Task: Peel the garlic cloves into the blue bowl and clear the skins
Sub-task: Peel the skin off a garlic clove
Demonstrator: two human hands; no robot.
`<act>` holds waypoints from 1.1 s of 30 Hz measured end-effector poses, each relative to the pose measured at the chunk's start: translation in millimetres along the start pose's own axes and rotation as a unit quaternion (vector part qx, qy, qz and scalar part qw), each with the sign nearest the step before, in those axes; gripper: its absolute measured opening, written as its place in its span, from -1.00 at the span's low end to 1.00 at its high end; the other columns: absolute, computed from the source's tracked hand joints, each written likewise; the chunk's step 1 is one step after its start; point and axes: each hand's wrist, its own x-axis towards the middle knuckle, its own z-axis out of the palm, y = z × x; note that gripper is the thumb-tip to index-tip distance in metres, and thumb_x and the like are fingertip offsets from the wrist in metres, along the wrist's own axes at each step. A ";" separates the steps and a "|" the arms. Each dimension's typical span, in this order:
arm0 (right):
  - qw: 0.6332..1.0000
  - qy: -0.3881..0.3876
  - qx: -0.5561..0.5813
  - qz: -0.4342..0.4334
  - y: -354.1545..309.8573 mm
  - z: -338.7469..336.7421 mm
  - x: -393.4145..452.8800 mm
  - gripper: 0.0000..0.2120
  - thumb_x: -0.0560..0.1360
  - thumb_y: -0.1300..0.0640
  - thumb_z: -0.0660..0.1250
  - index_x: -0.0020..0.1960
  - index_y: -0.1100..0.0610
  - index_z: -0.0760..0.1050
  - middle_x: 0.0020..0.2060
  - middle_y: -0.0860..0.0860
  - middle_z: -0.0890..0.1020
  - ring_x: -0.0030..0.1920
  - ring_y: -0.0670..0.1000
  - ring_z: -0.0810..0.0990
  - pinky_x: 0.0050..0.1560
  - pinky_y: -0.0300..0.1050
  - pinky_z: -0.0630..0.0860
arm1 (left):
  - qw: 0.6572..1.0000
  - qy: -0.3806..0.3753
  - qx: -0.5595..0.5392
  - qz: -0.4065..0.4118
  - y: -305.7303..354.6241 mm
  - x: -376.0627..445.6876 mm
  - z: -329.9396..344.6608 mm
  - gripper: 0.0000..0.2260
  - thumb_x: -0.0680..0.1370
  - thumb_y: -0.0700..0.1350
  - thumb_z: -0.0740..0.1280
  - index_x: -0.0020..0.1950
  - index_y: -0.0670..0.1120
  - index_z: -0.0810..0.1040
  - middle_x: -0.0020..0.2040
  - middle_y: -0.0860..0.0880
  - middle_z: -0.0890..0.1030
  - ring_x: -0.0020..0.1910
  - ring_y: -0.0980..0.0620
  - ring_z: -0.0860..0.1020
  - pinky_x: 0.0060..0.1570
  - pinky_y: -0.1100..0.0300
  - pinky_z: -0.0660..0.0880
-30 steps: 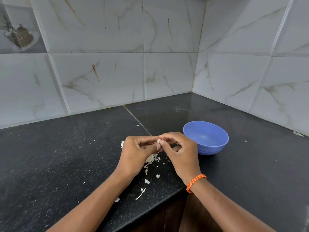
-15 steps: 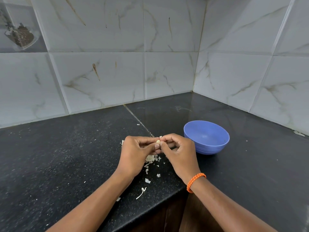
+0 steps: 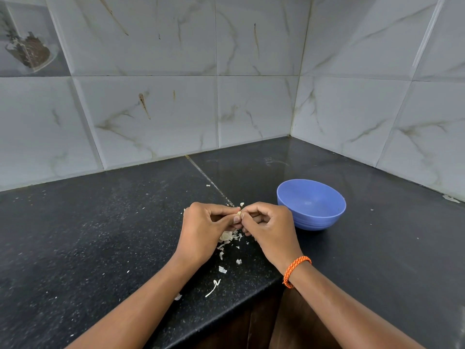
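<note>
My left hand (image 3: 205, 227) and my right hand (image 3: 270, 226) meet fingertip to fingertip above the black counter. Between their thumbs and forefingers they pinch a small pale garlic clove (image 3: 238, 213), of which only a sliver shows. A blue bowl (image 3: 311, 204) stands on the counter just right of my right hand; its inside looks empty. Papery garlic skins (image 3: 227, 236) lie in a loose heap under and in front of my hands, with several stray flakes nearer the counter's front edge.
The black granite counter (image 3: 100, 235) runs into a corner of white marbled wall tiles (image 3: 251, 109). Its front edge (image 3: 226, 316) cuts in close below my wrists. An orange cord bracelet (image 3: 295, 270) sits on my right wrist.
Both hands have stayed together over the skins, working the clove with small finger movements. The bowl has not moved.
</note>
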 end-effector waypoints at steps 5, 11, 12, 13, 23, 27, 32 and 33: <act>1.000 0.002 -0.007 -0.014 1.3 -0.8 0.2 -0.92 0.57 0.29 0.48 -0.03 0.17 0.75 -0.26 -0.05 0.76 -0.21 -0.09 0.77 -0.16 -0.21 0.69 | 0.999 -0.020 -0.039 -0.009 0.2 0.4 -1.1 -0.88 0.56 -0.32 0.53 0.09 -0.23 0.79 -0.09 -0.12 0.80 -0.09 -0.12 0.80 0.00 0.07 0.74; 1.000 -0.002 0.005 -0.019 1.6 -1.5 -0.1 -0.94 0.55 0.30 0.50 -0.07 0.19 0.74 -0.29 -0.04 0.75 -0.24 -0.07 0.76 -0.19 -0.25 0.65 | 0.996 -0.044 -0.079 -0.024 0.3 0.5 -2.6 -0.88 0.56 -0.35 0.52 0.08 -0.27 0.77 -0.09 -0.20 0.79 -0.10 -0.15 0.79 -0.04 0.15 0.73; 1.000 -0.001 0.008 -0.019 2.0 -1.5 0.2 -0.94 0.55 0.30 0.50 -0.07 0.19 0.74 -0.29 -0.03 0.75 -0.24 -0.07 0.76 -0.20 -0.26 0.64 | 0.995 -0.048 -0.083 -0.025 0.5 0.1 -2.9 -0.88 0.56 -0.35 0.51 0.08 -0.27 0.77 -0.09 -0.21 0.79 -0.11 -0.15 0.79 -0.03 0.15 0.73; 1.000 0.000 0.013 -0.018 1.9 -1.6 0.4 -0.95 0.54 0.29 0.51 -0.08 0.19 0.74 -0.29 -0.03 0.75 -0.24 -0.06 0.76 -0.20 -0.25 0.64 | 0.995 -0.052 -0.086 -0.026 0.9 -0.2 -3.0 -0.88 0.56 -0.35 0.51 0.09 -0.27 0.77 -0.09 -0.21 0.79 -0.10 -0.16 0.79 -0.02 0.13 0.74; 0.997 0.002 0.064 0.050 3.9 0.8 3.4 -0.78 0.67 0.18 0.35 -0.12 0.12 0.67 -0.34 -0.01 0.64 -0.32 -0.06 0.57 -0.30 -0.13 0.53 | 0.989 -0.055 -0.131 -0.046 10.1 -1.0 -3.5 -0.85 0.58 -0.31 0.50 0.14 -0.28 0.76 -0.07 -0.28 0.77 -0.12 -0.14 0.78 -0.01 0.12 0.74; 0.999 0.014 -0.008 0.036 4.4 1.6 3.3 -0.64 0.74 -0.07 0.24 -0.10 0.04 0.66 -0.30 -0.07 0.64 -0.27 -0.02 0.63 -0.27 -0.04 0.64 | 0.991 -0.028 -0.120 -0.044 13.0 1.6 -8.8 -0.85 0.54 -0.32 0.55 0.10 -0.30 0.74 -0.10 -0.31 0.76 -0.16 -0.19 0.78 -0.10 0.12 0.74; 0.999 -0.015 0.040 0.016 4.7 2.3 0.3 -0.85 0.68 0.16 0.39 0.16 0.02 0.71 -0.05 -0.04 0.69 -0.07 0.02 0.70 -0.23 -0.09 0.71 | 0.998 -0.016 -0.058 -0.032 11.6 1.7 -12.2 -0.85 0.51 -0.27 0.61 0.03 -0.23 0.73 -0.17 -0.26 0.76 -0.16 -0.28 0.77 -0.02 -0.16 0.74; 0.998 -0.026 0.058 0.016 4.5 1.9 -0.1 -0.83 0.66 0.22 0.40 0.16 0.03 0.71 -0.04 -0.02 0.72 -0.06 0.02 0.72 -0.21 -0.08 0.71 | 0.999 -0.009 -0.039 -0.027 11.2 1.9 -12.0 -0.87 0.50 -0.27 0.62 0.00 -0.21 0.73 -0.18 -0.23 0.76 -0.17 -0.26 0.78 -0.01 -0.19 0.74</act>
